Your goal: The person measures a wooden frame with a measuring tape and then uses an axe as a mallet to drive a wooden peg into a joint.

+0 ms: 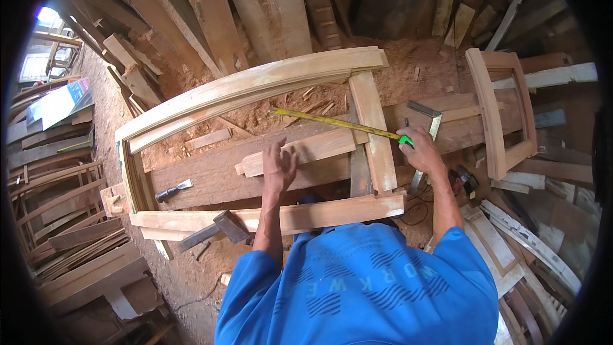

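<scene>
My right hand (423,150) grips the green case (406,140) of a tape measure by the frame's right upright. Its yellow blade (332,121) runs out to the left, across the opening of a wooden frame (255,82) with a curved top rail. Fingers apart, my left hand (279,165) is over a short wooden piece (322,147) with a narrow tongue at its left end; whether it presses on the wood I cannot tell. A chisel (174,190) lies on the plank inside the frame. On the near rail rests a hammer (220,230).
Near my right hand stands a metal try square (435,124). A smaller wooden frame (495,115) is at the right. Boards (268,6) lean at the back over sawdust, and stacked timber (83,236) fills the left side. A power tool (463,181) sits beside my right forearm.
</scene>
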